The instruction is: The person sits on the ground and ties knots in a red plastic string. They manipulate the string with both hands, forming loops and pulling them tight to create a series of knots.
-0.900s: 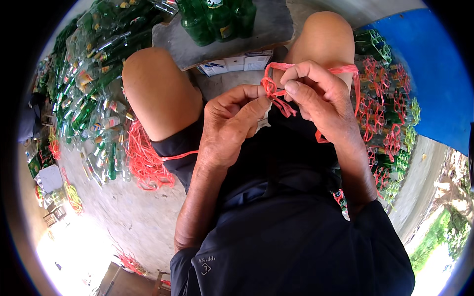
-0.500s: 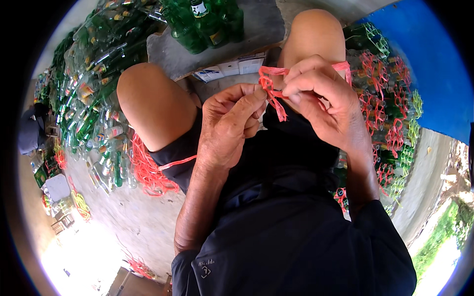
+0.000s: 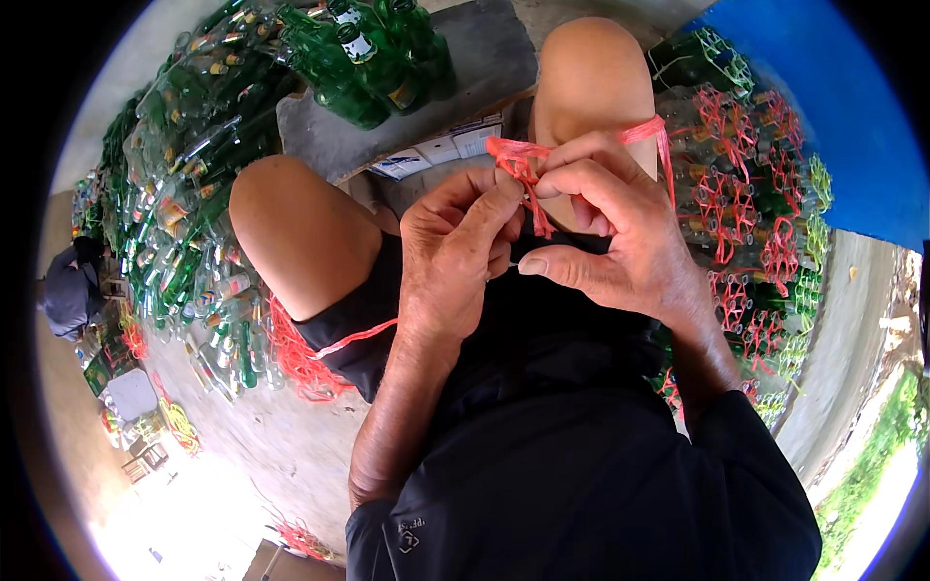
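Note:
Above my lap, a strip of red plastic twine (image 3: 516,160) hangs in a knotted loop with short loose ends. My left hand (image 3: 441,247) pinches it between thumb and fingers. Close on its right, my right hand (image 3: 635,228) has its thumb spread well away from the curled index finger. The twine runs behind the right-hand fingers, which partly hide it, and drapes over my right knee. Another red strand (image 3: 358,336) crosses my left thigh toward a tangled pile of red twine (image 3: 302,360) on the floor.
Green glass bottles (image 3: 373,68) stand on a dark slab (image 3: 484,44) ahead. A large heap of loose bottles (image 3: 179,228) lies left; bottles bound with red and green twine (image 3: 727,208) are stacked right, beside a blue panel (image 3: 852,116). Another person (image 3: 73,295) is at far left.
My right thumb has come away from the twine and spread downward, opening a gap to the index finger. The left hand keeps its pinch. The whole view has shifted slightly.

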Demonstrator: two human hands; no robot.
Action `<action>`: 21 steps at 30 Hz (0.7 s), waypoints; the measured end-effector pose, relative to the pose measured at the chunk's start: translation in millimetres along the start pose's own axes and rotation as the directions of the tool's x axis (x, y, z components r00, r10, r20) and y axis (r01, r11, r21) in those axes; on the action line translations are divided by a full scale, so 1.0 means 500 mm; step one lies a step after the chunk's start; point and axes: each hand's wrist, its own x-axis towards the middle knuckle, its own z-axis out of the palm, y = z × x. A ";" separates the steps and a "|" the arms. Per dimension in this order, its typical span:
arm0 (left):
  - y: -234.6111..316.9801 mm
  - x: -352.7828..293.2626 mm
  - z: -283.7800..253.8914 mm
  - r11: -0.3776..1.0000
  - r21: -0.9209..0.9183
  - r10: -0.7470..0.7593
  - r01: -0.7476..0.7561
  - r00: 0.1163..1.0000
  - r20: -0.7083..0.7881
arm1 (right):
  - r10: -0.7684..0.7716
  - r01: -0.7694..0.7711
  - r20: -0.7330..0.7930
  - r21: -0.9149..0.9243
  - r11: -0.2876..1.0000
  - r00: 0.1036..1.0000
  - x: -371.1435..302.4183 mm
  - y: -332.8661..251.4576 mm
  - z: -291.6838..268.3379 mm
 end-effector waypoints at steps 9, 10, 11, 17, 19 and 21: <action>-0.012 0.010 -0.013 0.995 0.082 0.049 -0.052 0.998 0.049 | 0.011 -0.007 -0.093 0.043 0.999 0.996 0.000 0.031 0.019; -0.013 0.011 -0.015 0.988 0.127 0.077 -0.082 0.996 0.048 | 0.029 -0.021 -0.088 0.092 0.996 0.996 0.001 0.032 0.018; -0.013 0.012 -0.017 0.979 0.172 0.105 -0.112 0.993 0.048 | 0.047 -0.035 -0.083 0.139 0.990 0.995 0.002 0.034 0.017; -0.014 0.017 -0.033 0.896 0.284 0.327 -0.342 0.940 0.100 | 0.073 -0.068 -0.044 0.118 0.991 0.996 0.008 0.036 0.017; -0.002 0.018 -0.036 0.868 0.319 0.366 -0.380 0.925 0.106 | 0.075 -0.072 -0.025 0.113 0.991 0.997 0.009 0.036 0.018; 0.004 0.020 -0.039 0.846 0.343 0.392 -0.409 0.912 0.121 | 0.074 -0.073 -0.006 0.112 0.991 0.997 0.010 0.033 0.019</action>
